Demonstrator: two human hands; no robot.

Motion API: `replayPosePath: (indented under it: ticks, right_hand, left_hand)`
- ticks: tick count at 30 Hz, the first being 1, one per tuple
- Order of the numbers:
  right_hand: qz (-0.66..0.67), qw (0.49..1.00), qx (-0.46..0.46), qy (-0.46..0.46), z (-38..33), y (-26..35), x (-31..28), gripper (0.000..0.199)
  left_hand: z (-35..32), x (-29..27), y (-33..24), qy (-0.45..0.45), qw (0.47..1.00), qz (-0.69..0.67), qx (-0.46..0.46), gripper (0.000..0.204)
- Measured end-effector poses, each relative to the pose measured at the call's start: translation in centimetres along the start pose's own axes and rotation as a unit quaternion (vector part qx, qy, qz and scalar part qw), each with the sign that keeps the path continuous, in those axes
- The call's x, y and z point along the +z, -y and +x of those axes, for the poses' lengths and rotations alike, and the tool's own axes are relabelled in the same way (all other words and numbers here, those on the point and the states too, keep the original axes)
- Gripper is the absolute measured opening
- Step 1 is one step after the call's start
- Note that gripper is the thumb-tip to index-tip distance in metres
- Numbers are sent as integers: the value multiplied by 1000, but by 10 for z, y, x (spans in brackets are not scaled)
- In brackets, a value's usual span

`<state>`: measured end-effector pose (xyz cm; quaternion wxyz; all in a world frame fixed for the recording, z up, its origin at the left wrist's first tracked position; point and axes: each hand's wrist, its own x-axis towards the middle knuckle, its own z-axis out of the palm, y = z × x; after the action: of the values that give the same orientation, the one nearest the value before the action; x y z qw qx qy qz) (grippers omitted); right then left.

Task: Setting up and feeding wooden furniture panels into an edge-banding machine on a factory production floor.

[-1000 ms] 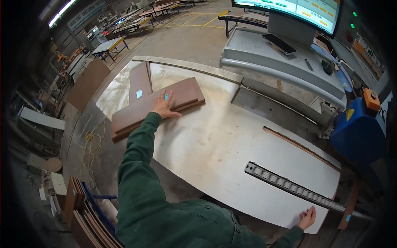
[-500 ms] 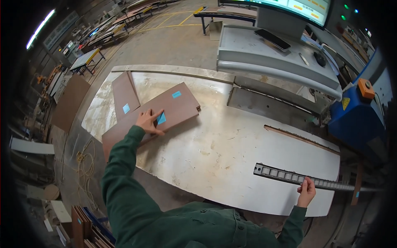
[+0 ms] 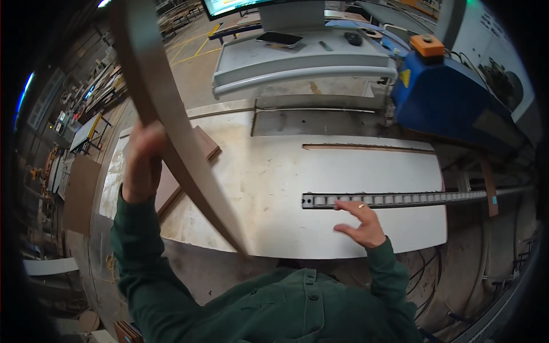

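My left hand (image 3: pixel 144 163), smeared by motion, grips a long brown-edged board (image 3: pixel 184 140) and holds it up tilted over the table. Its upper end rises past the top of the view; the lower end reaches the table's near edge, and I cannot tell if it touches. Behind it, a brown panel (image 3: pixel 208 144) lies on the white worktable (image 3: pixel 274 166), partly hidden. My right hand (image 3: pixel 363 226) has thumb and fingers apart and nothing between them. Its fingertips are at the near side of a roller track (image 3: pixel 400 199) set in the tabletop.
Beyond the table stands a grey console (image 3: pixel 303 60) with a phone (image 3: pixel 279 39) and a mouse (image 3: pixel 353 38). A blue machine housing (image 3: pixel 440 97) with an orange box (image 3: pixel 426 46) on top is at the far right. A slot (image 3: pixel 366 147) runs across the tabletop.
My left hand has lifted a board off the table and tipped it up on edge. My right hand has moved left along the roller track and spread its fingers. The view has swung right.
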<state>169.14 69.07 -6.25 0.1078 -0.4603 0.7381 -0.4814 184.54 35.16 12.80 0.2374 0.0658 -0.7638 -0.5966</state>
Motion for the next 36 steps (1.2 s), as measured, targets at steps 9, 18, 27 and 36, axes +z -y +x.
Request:
replayPosePath:
  ticks: [9,18,27,36]
  right_hand:
    - [-129,950,-112,-260,-127,-16,-69,103]
    - [35,832,-136,-537,-237,-48,-114,49]
    - [344,691,287,-567,-269,-56,-97,39]
    - [373,685,357,-514,-263,-102,-30,36]
  left_hand:
    - [17,190,-24,-74,932,-348,63,53]
    - [-14,341,49,41,895,-410,-168,59]
    - [-20,383,155,19,906,-284,-313,21]
    - [31,379,259,31,879,-260,-399,21]
